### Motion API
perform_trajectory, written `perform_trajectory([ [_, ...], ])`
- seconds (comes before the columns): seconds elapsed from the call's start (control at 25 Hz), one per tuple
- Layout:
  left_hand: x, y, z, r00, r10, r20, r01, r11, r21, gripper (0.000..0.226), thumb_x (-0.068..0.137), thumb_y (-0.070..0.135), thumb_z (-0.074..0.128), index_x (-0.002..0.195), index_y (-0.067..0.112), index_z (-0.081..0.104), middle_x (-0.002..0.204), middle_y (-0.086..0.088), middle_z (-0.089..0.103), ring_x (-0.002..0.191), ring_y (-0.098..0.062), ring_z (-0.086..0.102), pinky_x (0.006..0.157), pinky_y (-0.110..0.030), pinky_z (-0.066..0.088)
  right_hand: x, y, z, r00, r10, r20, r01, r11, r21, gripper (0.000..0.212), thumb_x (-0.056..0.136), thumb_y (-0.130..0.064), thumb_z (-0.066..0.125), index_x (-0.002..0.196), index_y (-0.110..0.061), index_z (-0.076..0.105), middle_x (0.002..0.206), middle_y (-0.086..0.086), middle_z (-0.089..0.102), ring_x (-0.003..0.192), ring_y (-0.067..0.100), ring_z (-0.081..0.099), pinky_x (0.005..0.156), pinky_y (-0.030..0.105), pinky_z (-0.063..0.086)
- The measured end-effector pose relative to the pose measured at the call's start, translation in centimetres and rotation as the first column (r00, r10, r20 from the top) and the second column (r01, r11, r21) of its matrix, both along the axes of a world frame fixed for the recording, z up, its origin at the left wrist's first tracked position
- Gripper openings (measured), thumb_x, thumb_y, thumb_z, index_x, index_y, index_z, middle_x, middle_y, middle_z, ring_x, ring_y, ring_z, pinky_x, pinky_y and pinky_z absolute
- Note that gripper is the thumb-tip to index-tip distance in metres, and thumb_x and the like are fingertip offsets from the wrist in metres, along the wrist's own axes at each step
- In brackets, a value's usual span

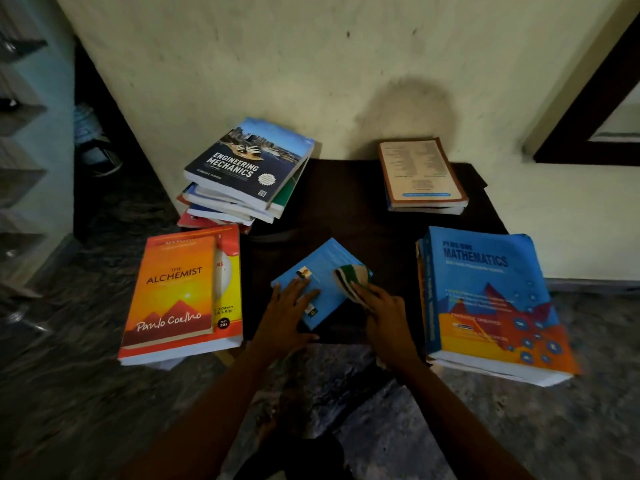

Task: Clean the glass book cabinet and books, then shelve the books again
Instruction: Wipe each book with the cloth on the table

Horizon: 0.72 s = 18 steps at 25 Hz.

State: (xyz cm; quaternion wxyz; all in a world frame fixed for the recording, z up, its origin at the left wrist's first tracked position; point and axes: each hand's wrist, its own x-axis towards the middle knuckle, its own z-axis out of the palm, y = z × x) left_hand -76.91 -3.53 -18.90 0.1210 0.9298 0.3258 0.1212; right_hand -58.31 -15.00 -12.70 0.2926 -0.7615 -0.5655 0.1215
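I see a stained cream wall (277, 64), dark low table (346, 202) against it, mottled stone floor (69, 375), dark frame (585, 109) at right, dim light.

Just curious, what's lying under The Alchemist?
A bigger red and yellow book; The Alchemist covers most of its front, so its title is hidden.

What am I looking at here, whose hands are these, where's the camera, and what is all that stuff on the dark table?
There is no machine here. This is one picture from a wide-angle camera worn on a person's head, looking down at their own two hands. The left hand presses flat on a small blue book lying on a low dark table. The right hand grips a striped cloth that rests on that book's cover. Around it are stacks of books, topped by Engineering Mechanics, The Alchemist, a Mathematics book and a brown-edged book.
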Motion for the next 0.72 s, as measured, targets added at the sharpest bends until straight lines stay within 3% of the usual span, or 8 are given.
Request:
perform_trajectory([
  [0.08, 0.1, 0.5, 0.4, 0.999, -0.031, -0.032, 0.033, 0.999, 0.04, 0.079, 0.07, 0.062, 0.059, 0.134, 0.021, 0.04, 0.135, -0.016, 0.052, 0.127, -0.036, 0.045, 0.088, -0.069, 0.041, 0.3, 0.2, 0.8, 1.0, -0.006, -0.027, 0.007, 1.0, 0.014, 0.057, 0.081, -0.009, 0.03, 0.133, -0.022, 0.049, 0.137, 0.011, 0.046, 0.107, 0.034, 0.042, 0.084, 0.019, 0.022],
  [0.2, -0.2, 0.3, 1.9, 0.997, -0.053, 0.049, 0.046, 0.99, 0.13, 0.063, 0.088, 0.065, 0.031, 0.129, 0.02, 0.048, 0.124, -0.012, 0.062, 0.113, -0.036, 0.059, 0.087, -0.063, 0.042, 0.3, 0.9, 1.6, 0.998, 0.006, -0.058, -0.004, 1.0, 0.029, 0.06, 0.077, -0.014, 0.028, 0.132, -0.021, 0.05, 0.137, 0.011, 0.047, 0.108, 0.035, 0.044, 0.084, 0.019, 0.022],
  [0.28, 0.1, -0.5, 3.9, 0.949, 0.047, 0.31, -0.06, 0.998, 0.032, 0.05, 0.092, 0.054, 0.039, 0.125, 0.019, 0.055, 0.116, -0.012, 0.066, 0.107, -0.028, 0.062, 0.091, -0.043, 0.049, 0.2, 1.7, 2.4, 0.998, 0.027, -0.05, -0.024, 0.998, 0.056, 0.058, 0.077, -0.013, 0.03, 0.131, -0.02, 0.052, 0.136, 0.012, 0.049, 0.111, 0.036, 0.047, 0.084, 0.018, 0.021],
  [0.32, 0.2, -0.7, 5.6, 0.884, 0.189, 0.428, -0.146, 0.981, -0.13, 0.04, 0.093, 0.044, 0.047, 0.122, 0.019, 0.057, 0.108, -0.01, 0.068, 0.1, -0.022, 0.063, 0.087, -0.029, 0.051, 0.0, 2.3, 3.0, 0.998, 0.052, -0.048, -0.048, 0.996, 0.081, 0.056, 0.077, -0.012, 0.032, 0.129, -0.018, 0.053, 0.134, 0.013, 0.05, 0.114, 0.036, 0.048, 0.084, 0.018, 0.021],
  [0.4, -0.1, -0.8, 8.0, 0.678, 0.517, 0.522, -0.344, 0.851, -0.397, 0.024, 0.094, 0.028, 0.054, 0.112, 0.013, 0.06, 0.09, -0.003, 0.066, 0.079, -0.013, 0.061, 0.065, -0.01, 0.046, -0.3, 3.6, 3.9, 0.99, 0.13, -0.058, -0.122, 0.985, 0.123, 0.054, 0.077, -0.007, 0.036, 0.127, -0.014, 0.055, 0.132, 0.015, 0.052, 0.119, 0.034, 0.05, 0.089, 0.023, 0.024],
  [0.44, -1.0, -0.6, 8.8, 0.533, 0.663, 0.526, -0.4, 0.745, -0.533, 0.02, 0.094, 0.027, 0.053, 0.107, 0.013, 0.062, 0.085, -0.001, 0.065, 0.073, -0.011, 0.06, 0.06, -0.01, 0.046, -0.6, 4.4, 4.3, 0.982, 0.175, -0.073, -0.164, 0.977, 0.133, 0.054, 0.077, -0.006, 0.037, 0.127, -0.014, 0.055, 0.132, 0.015, 0.052, 0.119, 0.032, 0.051, 0.093, 0.027, 0.028],
  [0.56, -5.2, -0.3, 10.4, 0.048, 0.898, 0.438, -0.1, 0.441, -0.892, 0.019, 0.094, 0.033, 0.053, 0.096, 0.018, 0.064, 0.092, -0.008, 0.068, 0.076, -0.021, 0.064, 0.068, -0.034, 0.052, -2.2, 6.8, 5.2, 0.952, 0.286, -0.107, -0.265, 0.948, 0.175, 0.054, 0.075, -0.004, 0.041, 0.126, -0.014, 0.056, 0.13, 0.015, 0.055, 0.115, 0.032, 0.054, 0.097, 0.039, 0.036],
  [0.72, -10.0, -0.8, 11.6, -0.252, 0.893, 0.373, 0.042, 0.395, -0.918, 0.028, 0.099, 0.031, 0.041, 0.093, 0.013, 0.062, 0.075, 0.0, 0.072, 0.064, -0.014, 0.067, 0.049, -0.026, 0.054, -5.5, 8.8, 6.0, 0.901, 0.421, -0.108, -0.388, 0.891, 0.238, 0.048, 0.077, -0.005, 0.043, 0.122, -0.007, 0.059, 0.125, 0.013, 0.059, 0.116, 0.028, 0.055, 0.096, 0.043, 0.04],
])
